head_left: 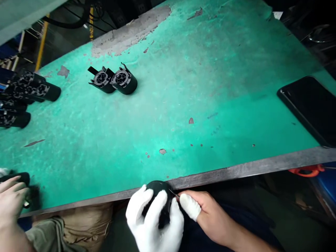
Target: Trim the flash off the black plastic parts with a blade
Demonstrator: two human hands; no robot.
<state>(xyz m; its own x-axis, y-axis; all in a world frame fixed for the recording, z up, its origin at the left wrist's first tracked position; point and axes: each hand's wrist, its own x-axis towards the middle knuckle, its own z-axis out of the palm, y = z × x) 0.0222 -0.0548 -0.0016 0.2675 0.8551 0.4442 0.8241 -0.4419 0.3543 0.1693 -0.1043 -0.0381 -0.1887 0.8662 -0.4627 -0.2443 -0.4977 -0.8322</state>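
My left hand (pixel 157 227), in a white glove, wraps its fingers round a black rounded part (pixel 157 185) just off the table's near edge. The glove hides much of the part. My right hand (pixel 210 215) is bare apart from a white cover on the thumb. It pinches a thin pointed metal tool (pixel 174 193) whose tip meets the right side of the black part. Whether the tool is a blade or a pick, I cannot tell.
Two black cylindrical housings (pixel 128 85) stand on the green table (pixel 168 115); several more (pixel 49 91) cluster at the left. A black, phone-like slab (pixel 309 108) lies right. Another person's hand (pixel 10 199) handles a dark part lower left. An orange handle (pixel 307 170) shows below the edge.
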